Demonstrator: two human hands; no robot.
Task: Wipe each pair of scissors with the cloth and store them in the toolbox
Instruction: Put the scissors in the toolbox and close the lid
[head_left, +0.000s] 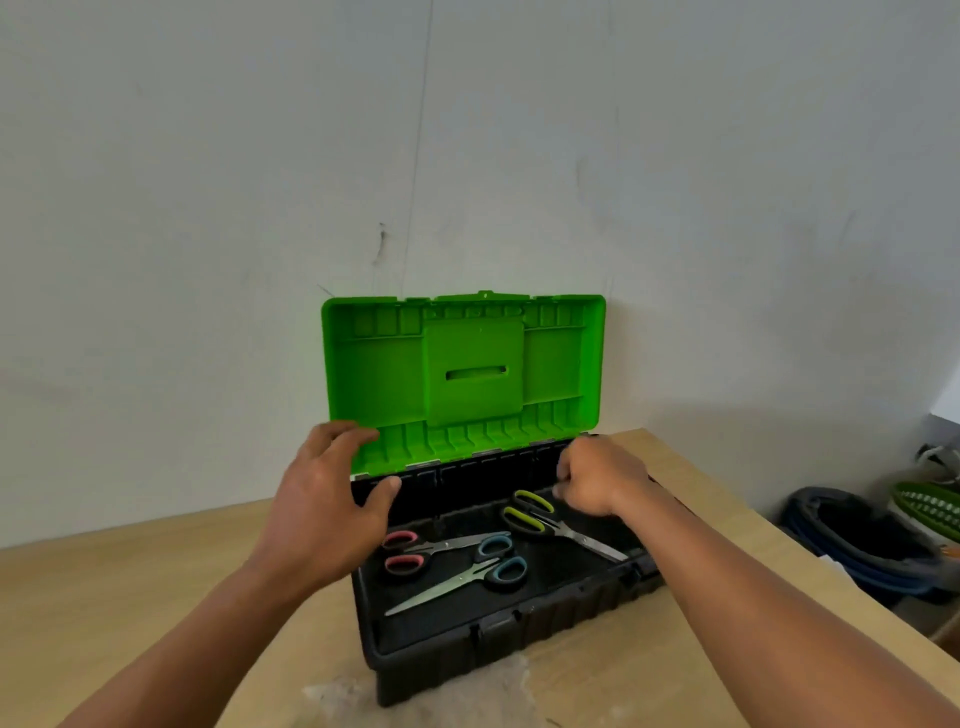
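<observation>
A black toolbox (498, 631) stands on the wooden table with its green lid (467, 364) upright against the wall. Three pairs of scissors lie inside: pink-handled (410, 553) at the left, blue-handled (488, 569) in the middle, yellow-green-handled (540, 517) at the right. My left hand (322, 514) reaches over the box's left end, fingers spread at the lid's lower left corner, thumb by the back rim. My right hand (597, 480) hovers over the box's right end, fingers loosely curled, holding nothing. A pale cloth (337, 693) lies on the table in front of the box.
The wooden table (130, 582) ends at a right edge, beyond which a dark blue bin (862, 545) and a green basket (930, 504) sit on the floor. A white wall rises right behind the lid.
</observation>
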